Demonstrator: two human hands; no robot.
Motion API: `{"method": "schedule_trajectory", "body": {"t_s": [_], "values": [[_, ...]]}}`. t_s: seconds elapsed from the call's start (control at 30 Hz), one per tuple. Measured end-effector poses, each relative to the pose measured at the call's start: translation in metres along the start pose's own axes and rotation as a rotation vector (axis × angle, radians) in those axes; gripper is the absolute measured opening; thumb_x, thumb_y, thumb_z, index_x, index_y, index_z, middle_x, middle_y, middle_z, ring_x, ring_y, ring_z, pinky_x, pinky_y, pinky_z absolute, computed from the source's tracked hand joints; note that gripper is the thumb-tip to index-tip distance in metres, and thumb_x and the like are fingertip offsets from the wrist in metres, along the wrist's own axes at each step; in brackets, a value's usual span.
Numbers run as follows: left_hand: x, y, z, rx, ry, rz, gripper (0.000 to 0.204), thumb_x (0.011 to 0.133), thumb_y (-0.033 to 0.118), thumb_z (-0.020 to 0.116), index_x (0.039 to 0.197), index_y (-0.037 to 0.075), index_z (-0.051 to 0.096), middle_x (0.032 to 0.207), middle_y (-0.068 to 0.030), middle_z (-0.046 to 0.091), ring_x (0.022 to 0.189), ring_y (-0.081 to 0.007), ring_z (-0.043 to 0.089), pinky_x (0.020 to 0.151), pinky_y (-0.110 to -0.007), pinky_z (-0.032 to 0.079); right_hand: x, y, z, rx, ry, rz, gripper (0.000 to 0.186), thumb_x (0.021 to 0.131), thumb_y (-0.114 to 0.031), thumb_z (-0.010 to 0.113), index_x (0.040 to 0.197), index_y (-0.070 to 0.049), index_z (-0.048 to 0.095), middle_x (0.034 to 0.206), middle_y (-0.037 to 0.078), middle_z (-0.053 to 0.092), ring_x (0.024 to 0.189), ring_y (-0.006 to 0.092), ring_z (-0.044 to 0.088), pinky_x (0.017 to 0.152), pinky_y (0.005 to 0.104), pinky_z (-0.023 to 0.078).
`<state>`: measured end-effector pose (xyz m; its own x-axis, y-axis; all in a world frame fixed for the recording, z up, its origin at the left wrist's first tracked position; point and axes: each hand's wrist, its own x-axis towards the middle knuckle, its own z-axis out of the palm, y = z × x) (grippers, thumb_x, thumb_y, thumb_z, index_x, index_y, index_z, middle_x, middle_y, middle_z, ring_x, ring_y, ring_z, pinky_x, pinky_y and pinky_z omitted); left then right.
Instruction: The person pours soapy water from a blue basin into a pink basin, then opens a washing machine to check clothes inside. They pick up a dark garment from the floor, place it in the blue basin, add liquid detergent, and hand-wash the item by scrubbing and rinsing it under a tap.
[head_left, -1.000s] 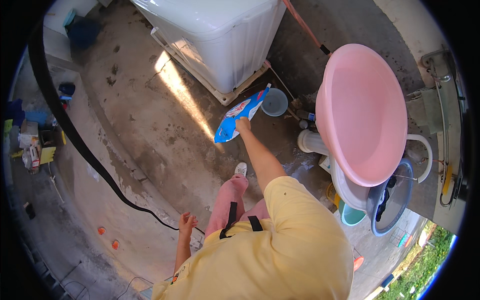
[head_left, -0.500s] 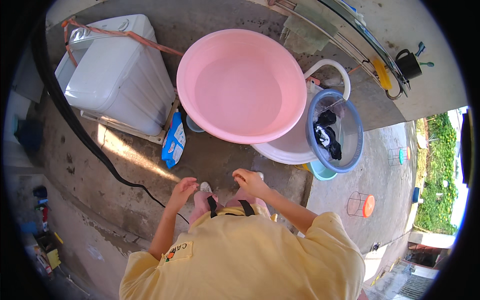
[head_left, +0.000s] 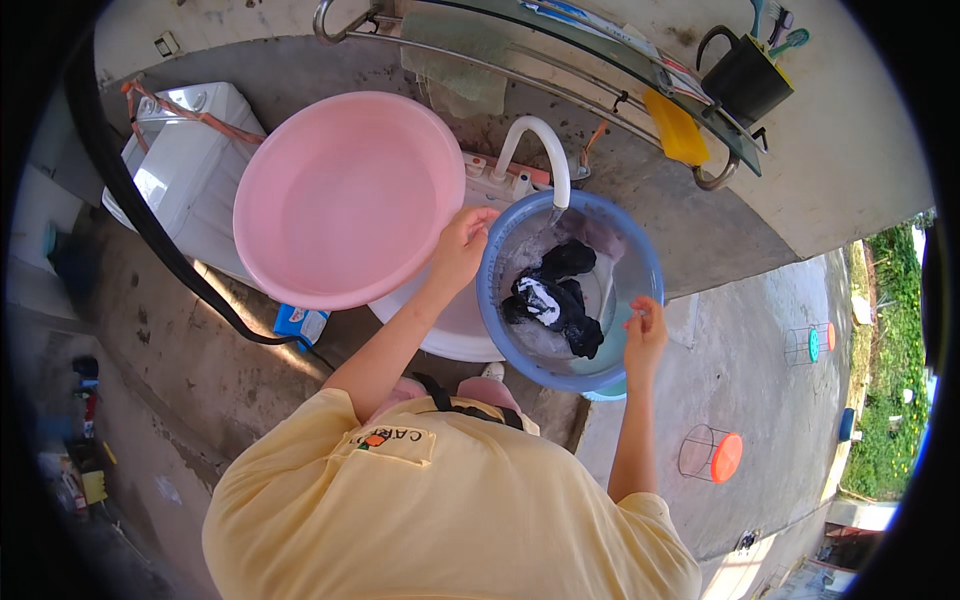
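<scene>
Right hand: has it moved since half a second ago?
Yes, to the right. Against the white tap, the right hand was left of the spout; now it is right of it, beside the right rim of the blue basin.

Likely a home's washing spot, open to outdoors (greenery (head_left: 888, 400) shows): washer (head_left: 195, 180), tap (head_left: 556, 160), basin (head_left: 570, 381), 1 mug (head_left: 748, 80) with toothbrushes (head_left: 791, 42).

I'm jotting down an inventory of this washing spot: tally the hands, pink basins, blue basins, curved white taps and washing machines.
Hands: 2, left hand and right hand
Pink basin: 1
Blue basin: 1
Curved white tap: 1
Washing machine: 1
Total: 6
</scene>
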<state>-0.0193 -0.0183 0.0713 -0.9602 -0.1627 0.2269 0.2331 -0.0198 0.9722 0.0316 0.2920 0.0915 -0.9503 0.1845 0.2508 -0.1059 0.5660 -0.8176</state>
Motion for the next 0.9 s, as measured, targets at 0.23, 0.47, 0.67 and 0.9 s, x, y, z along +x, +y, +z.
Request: {"method": "schedule_trajectory", "body": {"t_s": [0.23,0.47,0.67,0.9], "values": [[0.138,-0.115,0.034,0.714,0.327,-0.036,0.049,0.073,0.003,0.057,0.12,-0.003,0.045,0.123,-0.026,0.044,0.115,-0.0355,0.044,0.096,-0.041,0.036,0.021,0.038,-0.032,0.01,-0.099,0.01,0.02,0.082,0.003,0.047,0.099,-0.002,0.055,0.087,0.007,0.06,0.06,0.0151,0.057,0.056,0.027,0.043],[0.158,-0.147,0.026,1.469,0.08,-0.103,0.038,0.082,0.017,0.054,0.117,0.004,0.05,0.115,-0.0175,0.051,0.113,-0.0349,0.043,0.097,-0.042,0.035,0.015,0.056,-0.044,0.114,-0.101,0.072,0.023,0.084,0.004,0.045,0.104,-0.002,0.054,0.089,0.007,0.061,0.062,0.0106,0.057,0.059,0.0233,0.045],[0.17,-0.173,-0.014,1.506,-0.033,-0.334,0.038,0.083,0.022,0.053,0.11,-0.003,0.052,0.114,-0.0179,0.054,0.11,-0.0303,0.051,0.096,-0.037,0.037,0.014,0.041,-0.016,0.13,-0.336,0.017,0.024,0.081,0.003,0.05,0.103,-0.004,0.055,0.089,0.009,0.062,0.063,0.0147,0.058,0.059,0.0267,0.046],[0.129,-0.123,0.05,0.924,0.273,-0.657,0.072,0.077,0.021,0.052,0.129,-0.017,0.019,0.112,-0.0255,0.056,0.104,-0.0333,0.057,0.088,-0.037,0.043,0.034,0.03,0.069,-0.612,-0.882,-0.579,0.063,0.074,-0.027,0.067,0.13,-0.018,0.042,0.141,0.01,0.03,0.131,0.0309,0.022,0.1,0.0588,0.022]]}}
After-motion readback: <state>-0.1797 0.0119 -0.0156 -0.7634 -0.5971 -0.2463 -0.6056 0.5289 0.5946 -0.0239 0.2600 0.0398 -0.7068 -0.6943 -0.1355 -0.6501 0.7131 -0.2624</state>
